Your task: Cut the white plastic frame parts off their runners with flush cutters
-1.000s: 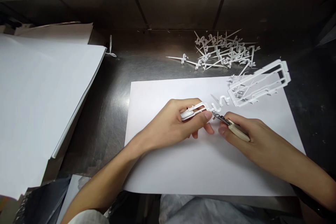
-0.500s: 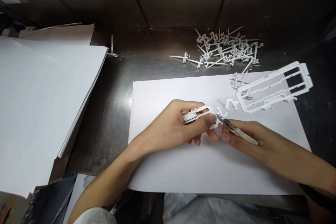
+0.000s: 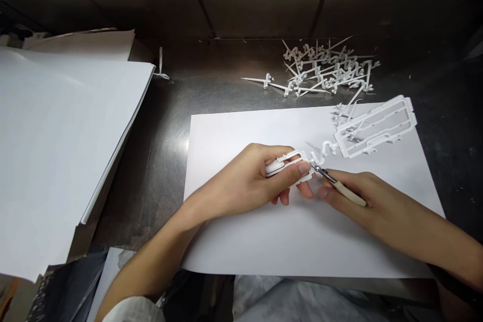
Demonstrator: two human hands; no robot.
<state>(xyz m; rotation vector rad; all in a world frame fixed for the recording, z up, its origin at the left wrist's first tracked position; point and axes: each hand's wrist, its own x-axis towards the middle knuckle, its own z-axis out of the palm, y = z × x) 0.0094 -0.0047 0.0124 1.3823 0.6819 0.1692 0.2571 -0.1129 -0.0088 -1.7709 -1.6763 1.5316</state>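
Between thumb and fingers, my left hand (image 3: pixel 245 178) grips a white plastic frame (image 3: pixel 298 156) above the paper. A curvy white runner (image 3: pixel 323 152) joins its right end to a second, larger white plastic frame (image 3: pixel 377 128), which sticks out to the upper right. My right hand (image 3: pixel 358 193) is closed round the cream handles of a pair of side cutters (image 3: pixel 345 192). Their metal jaws touch or nearly touch the runner where it meets the held frame, beside my left thumb; whether they bite into it I cannot tell.
A white paper sheet (image 3: pixel 313 241) lies under my hands on the metal bench (image 3: pixel 211 80). Beyond it is a heap of cut white plastic runners (image 3: pixel 324 70), a few reaching the sheet's far edge. A stack of large white sheets (image 3: pixel 68 126) stands at the left.
The larger frame has swung leftward and its far end has dropped a little. The cutters have shifted slightly left, their jaws staying by the runner. My left hand has barely moved.
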